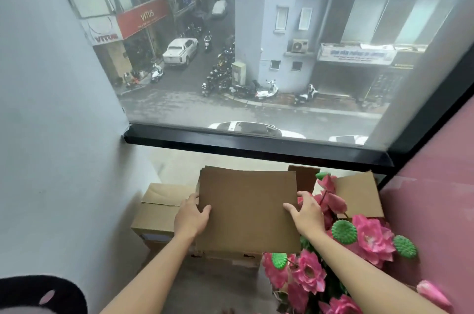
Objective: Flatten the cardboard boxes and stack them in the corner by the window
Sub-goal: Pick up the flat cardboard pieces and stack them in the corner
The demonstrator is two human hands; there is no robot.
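Brown flattened cardboard sheet point(247, 208), matte, rectangular; left hand point(191, 216) and right hand point(306, 211) grip opposite edges.

Both bare forearms reach forward from the bottom edge, the left hand point(191, 218) and the right hand point(306, 213) held apart at the same height, each with thumb on top and fingers curled in a grip.

lower boxes point(159, 213) half hidden, flowers point(369, 236) cropped
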